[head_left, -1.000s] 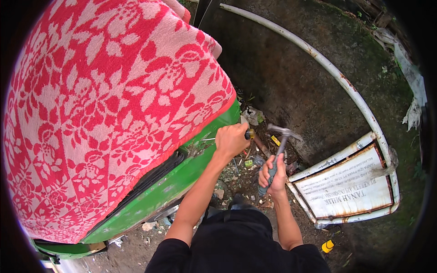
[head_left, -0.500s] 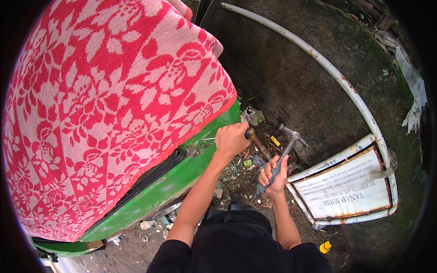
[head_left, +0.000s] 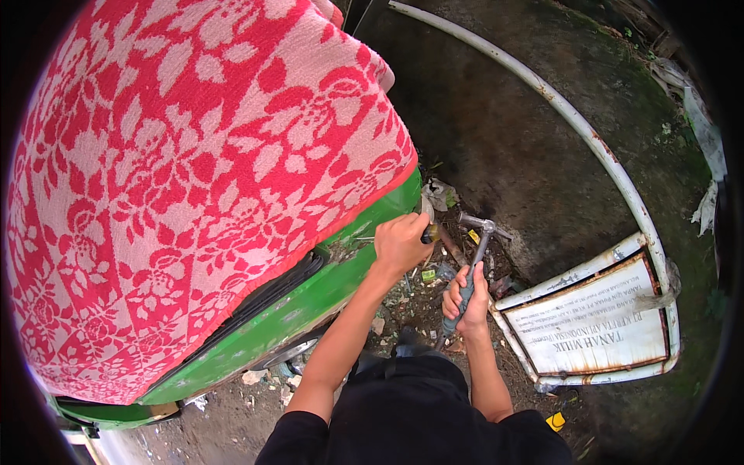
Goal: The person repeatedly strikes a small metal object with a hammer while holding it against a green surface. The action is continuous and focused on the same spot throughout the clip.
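My left hand is closed around a screwdriver with a yellow and black handle. Its thin shaft points left at the scuffed green body panel of a vehicle; whether the tip touches is hard to see. In my right hand is a hammer with a metal head and a grey-blue grip, held head up. The hammer head is a short gap to the right of the screwdriver's handle end. A red and pink floral blanket drapes over the vehicle above the panel.
A white sign board on a bent, rusty white pipe lies at the right. Rubble and litter cover the ground around my feet, including a yellow object. Torn plastic sheeting hangs at the far right.
The hammer has swung left, bringing its head closer to the screwdriver's handle. My left hand keeps its grip by the green panel. The whole view has shifted slightly.
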The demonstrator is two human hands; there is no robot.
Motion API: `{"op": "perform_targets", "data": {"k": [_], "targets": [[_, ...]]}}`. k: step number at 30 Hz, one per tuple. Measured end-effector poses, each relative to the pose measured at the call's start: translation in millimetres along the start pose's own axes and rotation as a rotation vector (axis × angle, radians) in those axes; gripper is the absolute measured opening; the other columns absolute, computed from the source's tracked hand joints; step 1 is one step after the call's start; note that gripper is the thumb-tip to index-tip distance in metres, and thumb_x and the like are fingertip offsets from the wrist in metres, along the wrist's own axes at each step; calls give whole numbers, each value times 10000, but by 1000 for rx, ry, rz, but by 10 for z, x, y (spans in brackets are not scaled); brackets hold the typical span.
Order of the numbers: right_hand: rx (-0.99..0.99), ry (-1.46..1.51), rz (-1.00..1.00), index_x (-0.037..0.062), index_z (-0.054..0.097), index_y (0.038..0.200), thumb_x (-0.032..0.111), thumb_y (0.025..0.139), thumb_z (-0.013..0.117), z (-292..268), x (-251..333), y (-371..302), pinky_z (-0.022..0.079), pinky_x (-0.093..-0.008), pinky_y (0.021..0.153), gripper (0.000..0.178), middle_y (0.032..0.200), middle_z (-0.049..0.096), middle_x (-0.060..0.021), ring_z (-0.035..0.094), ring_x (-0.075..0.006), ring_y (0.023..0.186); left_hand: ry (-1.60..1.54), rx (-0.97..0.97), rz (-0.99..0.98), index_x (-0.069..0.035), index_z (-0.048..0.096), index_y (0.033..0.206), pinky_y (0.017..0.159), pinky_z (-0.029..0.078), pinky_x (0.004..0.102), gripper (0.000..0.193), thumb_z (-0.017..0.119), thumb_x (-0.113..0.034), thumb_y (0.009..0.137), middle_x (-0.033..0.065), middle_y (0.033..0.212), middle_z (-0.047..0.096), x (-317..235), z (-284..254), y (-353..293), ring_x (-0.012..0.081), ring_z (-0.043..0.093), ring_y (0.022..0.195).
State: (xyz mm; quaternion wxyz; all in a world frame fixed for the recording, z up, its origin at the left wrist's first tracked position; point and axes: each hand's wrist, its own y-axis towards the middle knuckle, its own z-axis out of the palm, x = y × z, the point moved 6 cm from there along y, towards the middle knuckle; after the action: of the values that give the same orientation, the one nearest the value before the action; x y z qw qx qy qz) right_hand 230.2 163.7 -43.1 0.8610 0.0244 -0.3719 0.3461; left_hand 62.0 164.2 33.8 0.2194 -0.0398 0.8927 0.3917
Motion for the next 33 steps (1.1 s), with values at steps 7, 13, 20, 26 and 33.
{"op": "perform_targets", "data": {"k": [7,13,20,26,33], "targets": [[22,29,22,108,397,811,539,1051,329,-91,-17,-150,290,-278,295,499,522,372,-35,348,-140,323,-19,-145,62,-112,583,743,495,448,382,204,753,-89,633,49,640,559,-109,-158,122,246,606,586],[34,-57,24,93,399,807,540,1052,320,-65,65,-303,289,-278,299,516,517,373,-42,351,-141,323,-39,-208,57,-115,582,723,483,437,370,201,757,-83,630,49,628,553,-74,-212,117,242,604,571],[98,-292,-262,59,425,812,487,1067,333,208,230,-349,355,-265,349,506,530,430,-54,419,-125,377,-88,-276,65,-82,550,668,462,404,367,203,752,-63,668,83,587,543,-91,-259,124,264,564,509],[60,-505,-272,38,445,800,476,1065,361,437,527,-432,367,-249,370,519,537,466,-54,453,-104,399,-24,-262,70,-113,561,673,461,421,354,201,751,-83,617,47,600,558,-100,-315,81,234,591,529],[103,-689,-400,34,419,788,469,1065,367,345,385,-398,365,-269,373,518,549,462,-62,468,-110,428,-94,-263,74,-133,580,688,468,436,347,202,757,-95,599,27,608,567,-83,-299,50,215,602,539]]}}
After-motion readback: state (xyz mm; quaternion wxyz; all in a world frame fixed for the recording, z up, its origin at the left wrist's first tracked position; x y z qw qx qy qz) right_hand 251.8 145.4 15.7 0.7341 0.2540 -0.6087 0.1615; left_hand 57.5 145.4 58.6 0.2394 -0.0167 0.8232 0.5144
